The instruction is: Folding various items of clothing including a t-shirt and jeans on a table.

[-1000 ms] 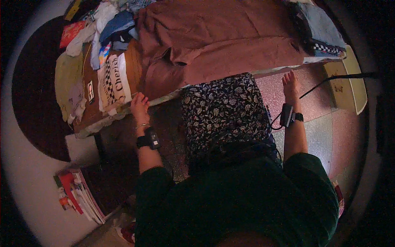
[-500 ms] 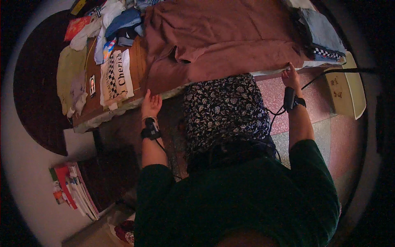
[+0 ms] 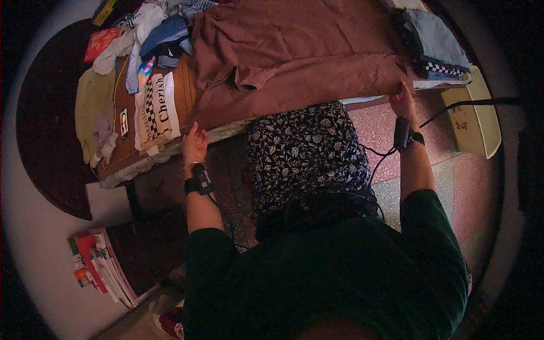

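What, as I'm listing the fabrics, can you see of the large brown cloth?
The large brown cloth is plain, reddish and matt, like soft fabric. It lies spread on a raised surface, flat but wrinkled, with a puckered fold toward its front left. Its far end runs out of the picture. A heap of clothes lies by its left side, dark cloth by its right. The right hand appears to touch its front right edge; the left hand is near its front left corner, contact unclear.

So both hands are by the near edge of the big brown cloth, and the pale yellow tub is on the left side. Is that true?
Not quite: the pale yellow tub is on the right side, as the head view shows. Both hands are by the near edge of the big brown cloth.
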A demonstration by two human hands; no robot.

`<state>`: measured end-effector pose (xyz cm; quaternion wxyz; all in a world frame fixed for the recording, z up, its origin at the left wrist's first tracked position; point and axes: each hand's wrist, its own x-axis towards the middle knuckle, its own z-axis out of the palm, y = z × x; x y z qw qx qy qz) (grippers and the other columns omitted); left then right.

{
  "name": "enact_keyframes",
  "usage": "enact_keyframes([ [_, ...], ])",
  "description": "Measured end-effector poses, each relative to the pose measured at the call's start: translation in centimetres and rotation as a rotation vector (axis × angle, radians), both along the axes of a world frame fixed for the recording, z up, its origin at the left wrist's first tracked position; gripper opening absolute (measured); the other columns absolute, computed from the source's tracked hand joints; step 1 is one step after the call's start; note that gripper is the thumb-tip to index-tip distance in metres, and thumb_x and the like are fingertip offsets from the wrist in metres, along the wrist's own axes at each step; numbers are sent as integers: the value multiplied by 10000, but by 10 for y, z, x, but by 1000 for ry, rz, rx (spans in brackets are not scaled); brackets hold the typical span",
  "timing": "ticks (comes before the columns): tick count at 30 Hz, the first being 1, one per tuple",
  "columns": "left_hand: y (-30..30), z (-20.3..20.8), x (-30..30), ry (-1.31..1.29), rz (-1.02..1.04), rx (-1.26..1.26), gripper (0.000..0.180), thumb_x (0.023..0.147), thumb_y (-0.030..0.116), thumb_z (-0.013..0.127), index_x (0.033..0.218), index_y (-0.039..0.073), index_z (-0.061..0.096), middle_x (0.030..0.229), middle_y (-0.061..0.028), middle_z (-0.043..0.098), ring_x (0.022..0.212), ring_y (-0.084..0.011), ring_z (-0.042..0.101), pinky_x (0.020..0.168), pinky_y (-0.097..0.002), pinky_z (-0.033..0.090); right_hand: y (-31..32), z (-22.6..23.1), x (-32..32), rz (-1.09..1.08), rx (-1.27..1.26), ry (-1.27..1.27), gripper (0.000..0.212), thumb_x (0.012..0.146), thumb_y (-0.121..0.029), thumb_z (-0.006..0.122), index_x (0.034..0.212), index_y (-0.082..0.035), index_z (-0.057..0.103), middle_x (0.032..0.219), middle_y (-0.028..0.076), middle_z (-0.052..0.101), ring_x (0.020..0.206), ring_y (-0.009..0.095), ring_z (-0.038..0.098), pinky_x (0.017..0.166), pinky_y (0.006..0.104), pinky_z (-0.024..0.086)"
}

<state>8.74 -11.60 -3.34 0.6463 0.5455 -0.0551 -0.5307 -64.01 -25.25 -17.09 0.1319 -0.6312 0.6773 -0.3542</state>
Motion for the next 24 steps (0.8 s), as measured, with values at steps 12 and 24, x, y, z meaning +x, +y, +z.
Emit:
enact_keyframes([
  [12, 25, 0, 5, -224, -11, 174, 386, 836, 138, 751, 1093, 70, 471, 816, -56, 553, 695, -165, 584, 577, -292, 533, 26, 62, 2, -131, 20, 506, 377, 870, -248, 619, 1196, -70, 557, 859, 140, 679, 784, 344, 656, 639, 421, 512],
  [24, -1, 41, -56, -1616, -128, 138, 245, 783, 155, 742, 951, 49, 598, 895, -92, 598, 929, -276, 571, 805, -436, 459, -17, 123, 133, -138, -502, -507, 331, 923, -109, 516, 1235, -3, 556, 1107, 112, 626, 947, 221, 602, 858, 318, 493],
])
